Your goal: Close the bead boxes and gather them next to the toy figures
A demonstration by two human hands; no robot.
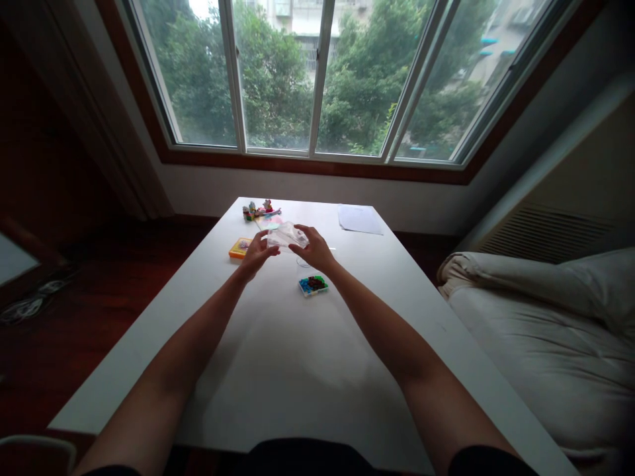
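both hands [256, 256] [314, 248] raised, arms outstretched

Sleeves: 2, black and short, left sleeve [112, 471] and right sleeve [489, 461]
Torso garment [307, 456]: black, rounded edge, mostly out of view
Arms: 2, bare below the sleeves
Hands: 2, left hand [256, 254] and right hand [316, 250], both bare

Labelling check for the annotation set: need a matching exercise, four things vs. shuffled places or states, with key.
1. clear plastic
2. orange box
3. pale papers
4. tray of small pieces

A. flat near the table's far right corner
B. nearer the person than the other three
C. between left hand and right hand
D. partly hidden by the left hand

Pairs: 1-C, 2-D, 3-A, 4-B
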